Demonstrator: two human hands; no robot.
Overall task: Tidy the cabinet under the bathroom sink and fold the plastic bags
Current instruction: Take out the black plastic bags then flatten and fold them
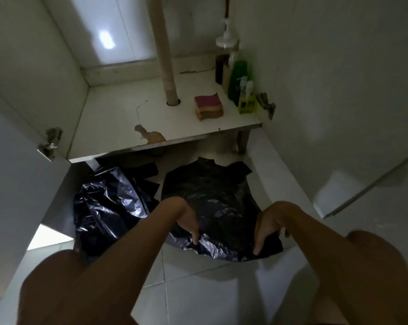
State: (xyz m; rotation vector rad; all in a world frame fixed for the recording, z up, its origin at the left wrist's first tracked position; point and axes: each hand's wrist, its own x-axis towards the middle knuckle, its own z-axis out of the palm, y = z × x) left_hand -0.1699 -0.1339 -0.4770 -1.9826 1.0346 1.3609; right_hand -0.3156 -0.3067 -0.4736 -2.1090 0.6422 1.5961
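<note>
A black plastic bag (207,193) lies spread flat on the white tiled floor in front of the cabinet. My left hand (187,221) pinches its near edge on the left, and my right hand (267,227) pinches the near edge on the right, lifting that edge slightly. A crumpled heap of black plastic bags (104,205) sits to the left, with a few flatter dark pieces behind it. The open cabinet (118,113) has a worn white floor with peeling patches.
Inside the cabinet stand a drain pipe (165,55), a pink and tan sponge stack (208,106) and several bottles (238,83) in the right back corner. The cabinet doors (338,102) hang open on both sides. My knees flank the near floor.
</note>
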